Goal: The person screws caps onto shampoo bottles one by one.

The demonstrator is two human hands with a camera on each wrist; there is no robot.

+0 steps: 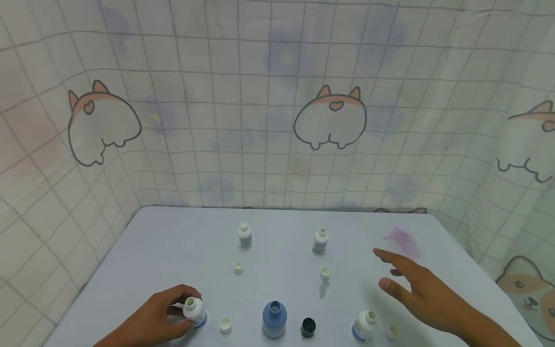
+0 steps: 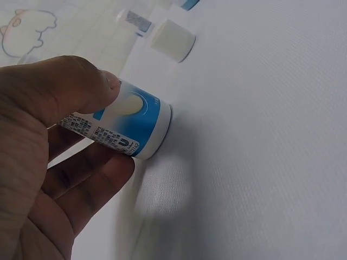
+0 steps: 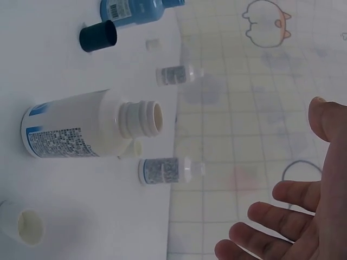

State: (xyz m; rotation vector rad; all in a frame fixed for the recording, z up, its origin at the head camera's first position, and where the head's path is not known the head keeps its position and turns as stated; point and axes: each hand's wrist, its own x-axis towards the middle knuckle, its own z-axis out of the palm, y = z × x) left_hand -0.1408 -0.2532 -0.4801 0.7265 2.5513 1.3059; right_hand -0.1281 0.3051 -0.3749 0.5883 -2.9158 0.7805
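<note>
My left hand (image 1: 162, 315) grips a small white bottle with a blue label (image 2: 143, 116), thumb on one side and fingers on the other. Its mouth is uncapped in the head view. A white cap (image 1: 226, 325) lies just right of that bottle. On the right, my right hand (image 1: 422, 291) is held above the table with its fingers extended and nothing in them. Nearest to it stands another uncapped white bottle (image 1: 364, 326), seen large in the right wrist view (image 3: 70, 125). Beside that bottle is a white cap (image 1: 392, 332).
A blue bottle (image 1: 274, 320) stands uncapped at the front middle, with a black cap (image 1: 308, 327) to its right. Farther back are two small white bottles, one left (image 1: 244, 237) and one right (image 1: 320, 242). White caps (image 1: 238, 267) lie before them. A patterned curtain (image 1: 243, 111) borders the table.
</note>
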